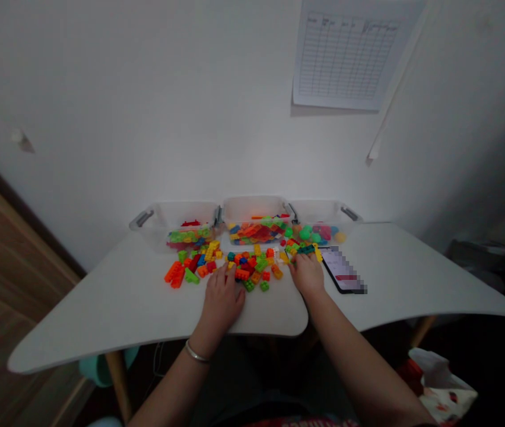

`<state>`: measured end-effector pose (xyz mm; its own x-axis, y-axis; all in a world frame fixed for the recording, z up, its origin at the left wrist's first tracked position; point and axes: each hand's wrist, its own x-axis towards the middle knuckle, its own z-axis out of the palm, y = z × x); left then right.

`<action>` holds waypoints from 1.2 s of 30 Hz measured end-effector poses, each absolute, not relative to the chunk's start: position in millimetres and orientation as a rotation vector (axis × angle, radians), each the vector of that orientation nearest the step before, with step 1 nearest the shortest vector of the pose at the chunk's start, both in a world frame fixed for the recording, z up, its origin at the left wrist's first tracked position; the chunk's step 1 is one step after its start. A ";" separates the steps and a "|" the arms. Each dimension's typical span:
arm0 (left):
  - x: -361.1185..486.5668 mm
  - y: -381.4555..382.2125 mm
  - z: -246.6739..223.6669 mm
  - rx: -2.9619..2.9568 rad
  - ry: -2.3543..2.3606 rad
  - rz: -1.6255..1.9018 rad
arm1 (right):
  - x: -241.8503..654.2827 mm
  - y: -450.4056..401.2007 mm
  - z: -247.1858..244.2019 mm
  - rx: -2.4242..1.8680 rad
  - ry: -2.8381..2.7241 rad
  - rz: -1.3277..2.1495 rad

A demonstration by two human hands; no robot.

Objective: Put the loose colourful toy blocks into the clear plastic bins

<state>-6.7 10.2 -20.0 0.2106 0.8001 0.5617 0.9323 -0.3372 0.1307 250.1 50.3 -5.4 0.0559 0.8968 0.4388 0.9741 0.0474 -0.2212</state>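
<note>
Colourful toy building bricks [242, 274] lie in a loose pile on the white table. My left hand [223, 293] rests palm down at the pile's near edge, fingers stretched out and touching bricks. On the pile's right side, my right hand [309, 276] has its fingers curled around a dark green building brick [307, 249]. A yellow piece [317, 253] sits at the end of that brick; whether they are joined I cannot tell. The fingertips of this hand are partly hidden.
Three clear plastic bins stand along the wall: the left [176, 213] and middle [256, 207] hold bricks, the right [323, 210] round coloured pieces. A phone [342, 271] lies right of my right hand. The white table's [145, 302] front edge curves near my arms.
</note>
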 end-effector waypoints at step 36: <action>30.4 28.2 23.4 -2.626 -1.414 -1.293 | 228.9 27.0 -11.6 -1.290 -1.540 0.868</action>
